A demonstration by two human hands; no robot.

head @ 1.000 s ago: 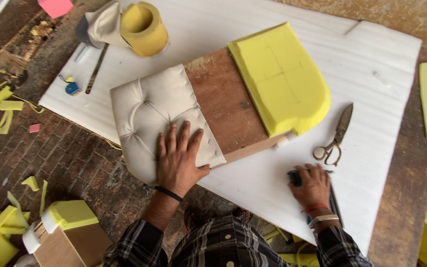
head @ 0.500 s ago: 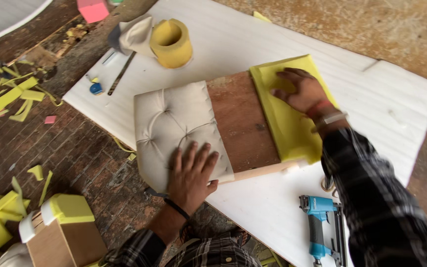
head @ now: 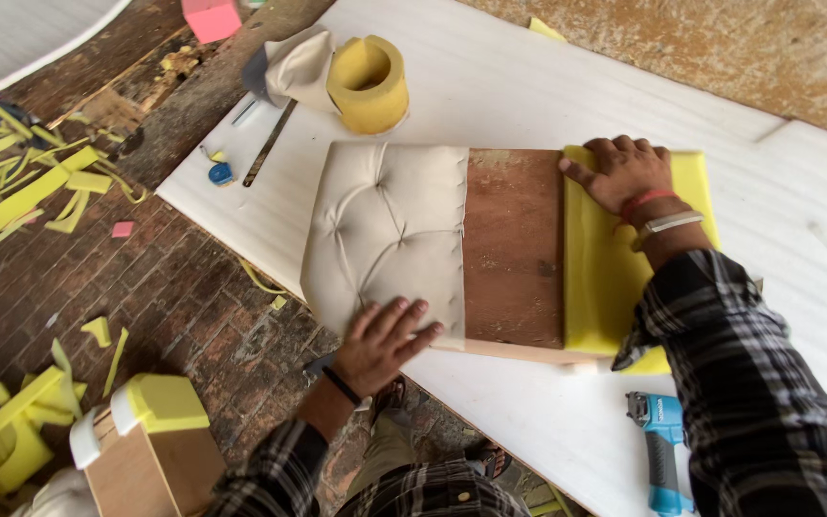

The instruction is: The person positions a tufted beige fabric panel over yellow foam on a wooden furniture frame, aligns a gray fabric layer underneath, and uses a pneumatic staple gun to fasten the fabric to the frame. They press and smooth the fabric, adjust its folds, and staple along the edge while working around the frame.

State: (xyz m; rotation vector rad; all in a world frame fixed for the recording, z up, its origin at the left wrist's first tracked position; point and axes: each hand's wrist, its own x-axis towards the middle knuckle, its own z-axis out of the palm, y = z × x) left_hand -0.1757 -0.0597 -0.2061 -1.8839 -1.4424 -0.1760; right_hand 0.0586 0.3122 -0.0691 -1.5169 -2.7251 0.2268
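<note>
The wooden seat board (head: 514,254) lies on the white-sheeted counter (head: 490,77), one end already tufted in cream fabric (head: 385,230), its middle bare, the left hand (head: 385,340) spread flat there, the right hand (head: 624,172) pressing uncovered yellow foam (head: 605,278)

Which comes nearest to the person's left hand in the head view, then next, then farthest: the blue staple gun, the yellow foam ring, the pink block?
From the left hand:
1. Blue staple gun, low on the right, on the white sheet.
2. Yellow foam ring, straight up past the tufted cushion.
3. Pink block, at the top edge, up and left.
</note>
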